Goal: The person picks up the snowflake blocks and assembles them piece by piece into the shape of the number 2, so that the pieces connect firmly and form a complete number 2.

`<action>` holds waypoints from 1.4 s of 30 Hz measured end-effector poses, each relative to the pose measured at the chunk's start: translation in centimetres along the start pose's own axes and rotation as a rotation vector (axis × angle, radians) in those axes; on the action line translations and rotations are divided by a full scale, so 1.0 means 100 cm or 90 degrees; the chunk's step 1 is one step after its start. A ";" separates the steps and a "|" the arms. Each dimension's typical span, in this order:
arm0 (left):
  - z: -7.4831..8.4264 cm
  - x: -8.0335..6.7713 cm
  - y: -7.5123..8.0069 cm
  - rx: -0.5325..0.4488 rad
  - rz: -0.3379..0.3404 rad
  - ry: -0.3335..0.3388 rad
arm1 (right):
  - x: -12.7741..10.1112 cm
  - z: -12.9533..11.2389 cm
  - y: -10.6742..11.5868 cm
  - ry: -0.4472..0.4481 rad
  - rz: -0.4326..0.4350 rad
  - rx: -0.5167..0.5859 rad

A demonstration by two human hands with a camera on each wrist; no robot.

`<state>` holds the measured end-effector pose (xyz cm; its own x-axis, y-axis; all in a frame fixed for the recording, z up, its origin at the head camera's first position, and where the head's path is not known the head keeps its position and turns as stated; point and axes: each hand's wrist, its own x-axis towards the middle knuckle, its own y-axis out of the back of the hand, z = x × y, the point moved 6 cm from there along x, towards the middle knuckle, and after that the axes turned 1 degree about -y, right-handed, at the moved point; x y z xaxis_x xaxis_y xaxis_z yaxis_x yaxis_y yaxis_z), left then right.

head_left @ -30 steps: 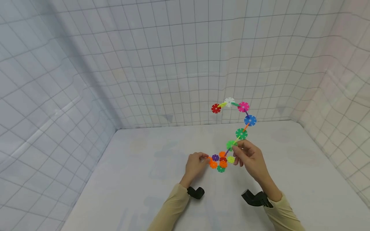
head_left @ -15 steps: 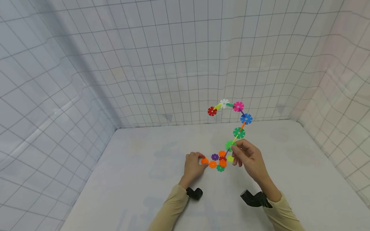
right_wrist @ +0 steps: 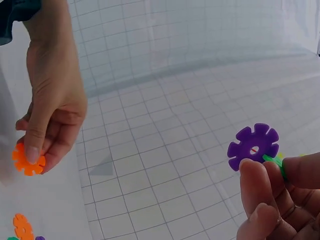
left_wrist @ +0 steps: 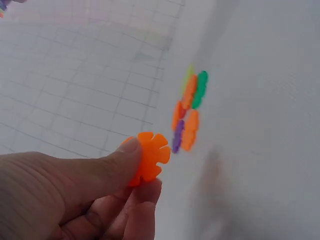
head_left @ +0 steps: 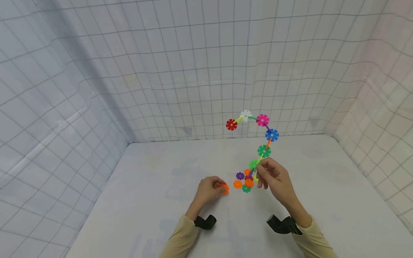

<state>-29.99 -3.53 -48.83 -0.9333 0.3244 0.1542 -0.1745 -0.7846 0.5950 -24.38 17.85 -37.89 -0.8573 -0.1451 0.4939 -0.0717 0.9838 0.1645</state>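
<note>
My left hand [head_left: 215,187] pinches a single orange notched disc [head_left: 224,189] between thumb and fingers, a little left of a small cluster of discs [head_left: 242,182] on the white table [head_left: 155,200]. The left wrist view shows that orange disc [left_wrist: 149,159] held clear of the cluster [left_wrist: 187,112]. My right hand [head_left: 260,174] pinches the lower end of a chain of coloured discs [head_left: 264,151] that arcs up and to the left, ending in a red disc [head_left: 231,124]. In the right wrist view a purple disc [right_wrist: 253,147] sticks out above my fingers [right_wrist: 265,195].
White gridded walls [head_left: 193,71] close in the table on the back, left and right. The cluster on the table holds purple [head_left: 240,176], orange [head_left: 237,184] and green [head_left: 246,189] discs. Bare table lies to the left and right of the hands.
My left hand has drawn back to the left and nearer me, taking one orange disc away from the cluster. The chain in my right hand has shifted slightly left.
</note>
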 end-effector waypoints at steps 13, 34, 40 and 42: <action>0.079 -0.030 0.020 -0.280 -0.068 0.000 | -0.001 0.000 -0.007 -0.032 -0.013 0.029; 0.108 -0.047 0.022 -0.354 -0.033 -0.040 | -0.003 -0.002 -0.013 -0.026 -0.126 0.228; 0.108 -0.047 0.022 -0.343 -0.016 -0.048 | -0.003 -0.002 -0.015 -0.033 -0.123 0.222; 0.108 -0.047 0.022 -0.343 -0.011 -0.053 | -0.003 -0.002 -0.016 -0.042 -0.121 0.217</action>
<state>-22.58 -1.06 -39.73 -0.9046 0.3637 0.2220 -0.3466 -0.9312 0.1132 -23.91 16.31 -38.19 -0.8422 -0.3323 0.4246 -0.3885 0.9201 -0.0503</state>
